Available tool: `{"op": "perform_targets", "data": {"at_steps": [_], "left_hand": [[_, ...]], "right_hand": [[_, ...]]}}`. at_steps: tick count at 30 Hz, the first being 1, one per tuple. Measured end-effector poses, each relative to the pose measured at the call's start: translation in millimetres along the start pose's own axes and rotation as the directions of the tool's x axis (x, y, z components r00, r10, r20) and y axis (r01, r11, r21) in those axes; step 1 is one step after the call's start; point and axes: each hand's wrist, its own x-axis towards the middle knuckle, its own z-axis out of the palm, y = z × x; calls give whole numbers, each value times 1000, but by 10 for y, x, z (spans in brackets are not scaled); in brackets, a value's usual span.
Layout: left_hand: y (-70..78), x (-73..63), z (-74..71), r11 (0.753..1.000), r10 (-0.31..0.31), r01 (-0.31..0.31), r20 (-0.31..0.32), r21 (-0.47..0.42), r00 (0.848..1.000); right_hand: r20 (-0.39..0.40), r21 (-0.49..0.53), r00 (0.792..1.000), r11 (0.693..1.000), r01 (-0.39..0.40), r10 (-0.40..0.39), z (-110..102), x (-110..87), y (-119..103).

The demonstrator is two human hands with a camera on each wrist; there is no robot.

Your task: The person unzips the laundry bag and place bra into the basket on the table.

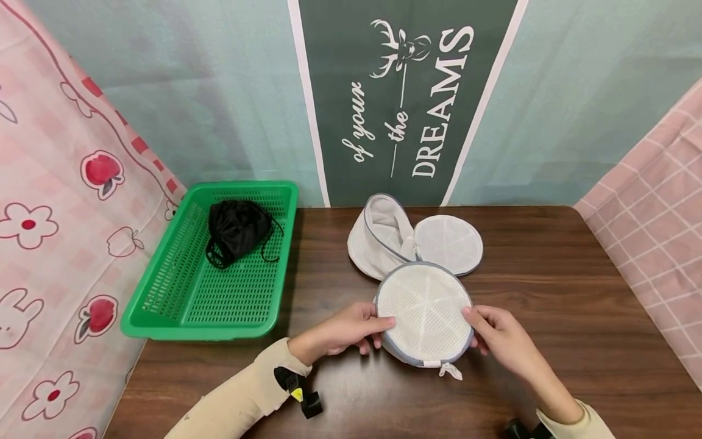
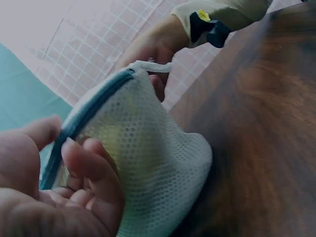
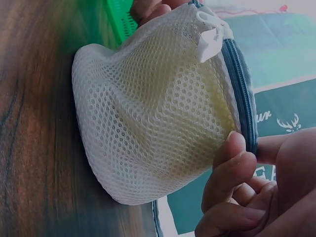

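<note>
From my remote seat I have both hands on one white mesh bag (image 1: 425,311), which sits near the middle of the worktop (image 1: 554,274), toward the person's side. The left hand (image 1: 353,330) pinches its rim on the left, thumb on top and fingers beneath; the right hand (image 1: 503,340) pinches the opposite side in the same way. The bag's round top faces up, edged in grey-blue, and a white zip pull (image 1: 451,371) hangs at the near edge. My right wrist view shows the blue-grey zip (image 3: 241,89) running along that rim, and something pale yellow shows through the mesh, too veiled for me to name. I can't tell whether the bag's base touches the wood. Just behind it a second mesh bag (image 1: 366,247) lies tilted, mouth uncovered, with its round lid (image 1: 450,244) spread flat to the right. Off to the left I see a green basket (image 1: 200,334), well apart from the hands, with a bunched black drawstring pouch (image 1: 238,228) lying in its far part. Behind the worktop hangs a pale blue-green cloth with a dark green panel (image 1: 406,97) lettered "of your the DREAMS" beside a deer's head.
</note>
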Motion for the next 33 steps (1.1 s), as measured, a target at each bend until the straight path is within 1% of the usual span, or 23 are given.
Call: {"op": "perform_targets", "data": {"at_steps": [3, 6, 9, 12, 18, 20, 22, 24, 28, 33], "left_hand": [[-38, -18, 6, 999, 28, -26, 72, -34, 997], [-56, -33, 21, 996, 73, -66, 134, -56, 988], [-60, -50, 42, 993, 108, -99, 154, -64, 982], [-70, -63, 55, 992, 121, -115, 134, -50, 984], [-115, -89, 45, 994, 105, -105, 18, -9, 994], [-125, -96, 35, 996, 91, -91, 11, -8, 996], [-140, -99, 28, 998, 67, -66, 29, -11, 997], [-154, -102, 32, 999, 39, -39, 59, -10, 998], [-177, -106, 60, 1000, 4, -3, 123, -9, 992], [-192, -108, 94, 1000, 27, -25, 201, -13, 979]], "right_hand": [[-8, -5, 1000, 1000, 13, -13, 17, -2, -8], [-23, -7, 1000, 1000, 14, -14, 25, -8, -17], [-31, -7, 999, 1000, 13, -13, 33, -8, -22], [-37, -8, 999, 1000, 9, -9, 40, -7, -26], [-30, 3, 1000, 1000, -3, 3, 66, 0, -33], [-25, 2, 1000, 1000, -6, 6, 76, 4, -34], [-24, -4, 1000, 1000, -10, 10, 82, 7, -37], [-25, -10, 1000, 1000, -18, 18, 85, 10, -38], [-33, -23, 999, 999, -27, 26, 91, 14, -37], [-45, -41, 999, 999, -28, 26, 109, 13, -35]]}}
